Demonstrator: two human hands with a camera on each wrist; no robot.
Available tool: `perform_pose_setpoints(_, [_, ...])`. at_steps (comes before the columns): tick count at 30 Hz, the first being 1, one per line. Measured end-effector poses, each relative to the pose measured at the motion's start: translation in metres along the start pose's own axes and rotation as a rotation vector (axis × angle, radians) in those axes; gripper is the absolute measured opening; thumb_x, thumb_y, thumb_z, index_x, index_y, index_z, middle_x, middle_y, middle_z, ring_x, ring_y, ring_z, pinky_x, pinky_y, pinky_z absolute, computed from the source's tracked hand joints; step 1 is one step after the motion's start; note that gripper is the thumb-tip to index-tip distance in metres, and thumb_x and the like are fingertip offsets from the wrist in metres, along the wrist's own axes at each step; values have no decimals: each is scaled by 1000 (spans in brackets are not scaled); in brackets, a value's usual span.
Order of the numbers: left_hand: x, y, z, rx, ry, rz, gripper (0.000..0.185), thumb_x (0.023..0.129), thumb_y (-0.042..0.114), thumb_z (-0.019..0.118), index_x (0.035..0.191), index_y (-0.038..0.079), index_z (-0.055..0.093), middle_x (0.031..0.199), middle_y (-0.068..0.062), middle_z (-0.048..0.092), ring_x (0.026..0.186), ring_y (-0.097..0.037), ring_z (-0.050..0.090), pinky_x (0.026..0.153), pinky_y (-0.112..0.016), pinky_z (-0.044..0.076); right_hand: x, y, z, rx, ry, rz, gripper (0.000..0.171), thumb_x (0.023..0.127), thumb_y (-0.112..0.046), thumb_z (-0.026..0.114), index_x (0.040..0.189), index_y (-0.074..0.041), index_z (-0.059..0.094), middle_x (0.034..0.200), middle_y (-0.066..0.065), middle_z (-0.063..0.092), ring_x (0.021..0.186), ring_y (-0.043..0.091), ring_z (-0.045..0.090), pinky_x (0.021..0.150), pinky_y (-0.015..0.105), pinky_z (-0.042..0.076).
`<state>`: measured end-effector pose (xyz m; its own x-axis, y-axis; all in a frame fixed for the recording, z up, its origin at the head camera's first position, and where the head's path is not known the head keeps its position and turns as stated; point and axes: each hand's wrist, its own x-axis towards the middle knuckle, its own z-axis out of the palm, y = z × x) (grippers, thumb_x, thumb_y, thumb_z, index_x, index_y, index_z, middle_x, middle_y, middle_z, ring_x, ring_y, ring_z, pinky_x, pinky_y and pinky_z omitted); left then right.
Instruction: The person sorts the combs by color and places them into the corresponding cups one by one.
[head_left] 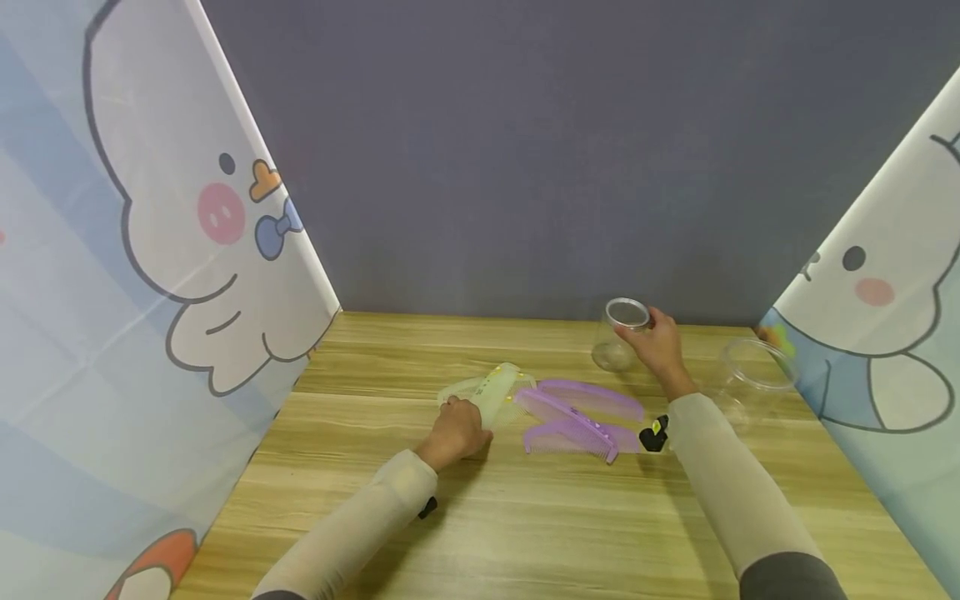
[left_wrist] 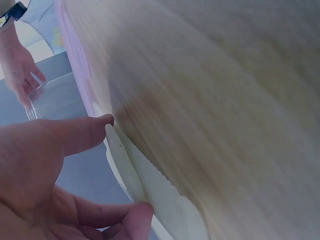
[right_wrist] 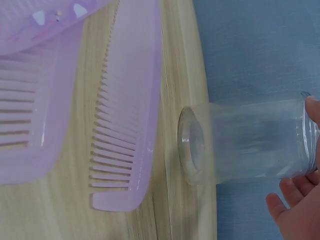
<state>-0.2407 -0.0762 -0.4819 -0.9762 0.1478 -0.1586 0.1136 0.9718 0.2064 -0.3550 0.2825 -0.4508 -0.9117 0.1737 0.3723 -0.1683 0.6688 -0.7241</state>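
pinching the pale green comb [head_left: 491, 393] between thumb and fingers, my left hand [head_left: 456, 433] has it partly tipped up off the wooden table [head_left: 525, 533], its teeth showing along the edge in the left wrist view [left_wrist: 150, 185], so i judge the grip is there to free it from the pile. just beside it lie the purple combs [head_left: 577, 417], overlapping one another, flat on the wood. my right hand [head_left: 656, 346] wraps the rim of a small clear jar [head_left: 621, 333] standing upright near the back wall, likely to steady it. a larger clear container [head_left: 750, 375] sits further right, apart from my hand.
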Motion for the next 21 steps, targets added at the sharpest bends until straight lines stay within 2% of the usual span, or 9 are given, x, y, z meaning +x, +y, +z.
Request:
perform_pose_setpoints(6, [0, 1, 0, -11, 27, 3, 58, 87, 38, 80, 104, -16, 65, 90, -19, 58, 86, -31, 62, 75, -40, 61, 0, 2, -1, -9, -2, -4, 63, 86, -29, 81, 128, 13, 60, 111, 32, 65, 98, 40, 59, 81, 43, 44])
perform_pose_setpoints(11, [-1, 0, -1, -34, 29, 4, 54, 87, 35, 81, 102, -16, 68, 97, -23, 63, 91, -34, 65, 79, -41, 61, -1, 2, -3, -2, -30, 30, 72, 87, -31, 80, 136, 13, 54, 121, 33, 62, 106, 41, 57, 88, 48, 45])
perform_pose_setpoints(14, [0, -1, -1, -54, 35, 1, 51, 86, 33, 81, 99, -15, 68, 100, -25, 63, 87, -32, 64, 74, -40, 61, -1, 2, -4, -1, -39, 38, 74, 88, -32, 79, 139, 13, 51, 125, 34, 59, 111, 43, 56, 92, 53, 45])
perform_pose_setpoints(17, [0, -3, -3, -66, 36, -4, 48, 87, 31, 80, 97, -14, 68, 97, -24, 62, 79, -29, 60, 66, -37, 60, -1, 2, -4, -2, -43, 43, 74, 88, -33, 79, 139, 12, 51, 127, 34, 58, 115, 45, 56, 94, 56, 46])
perform_pose_setpoints(21, [-1, -7, -5, -84, 50, 17, 42, 88, 25, 79, 97, -15, 67, 92, -20, 60, 77, -28, 59, 68, -36, 61, -1, 2, -3, -4, -51, 53, 74, 88, -33, 79, 140, 11, 51, 131, 34, 56, 118, 46, 55, 98, 57, 46])
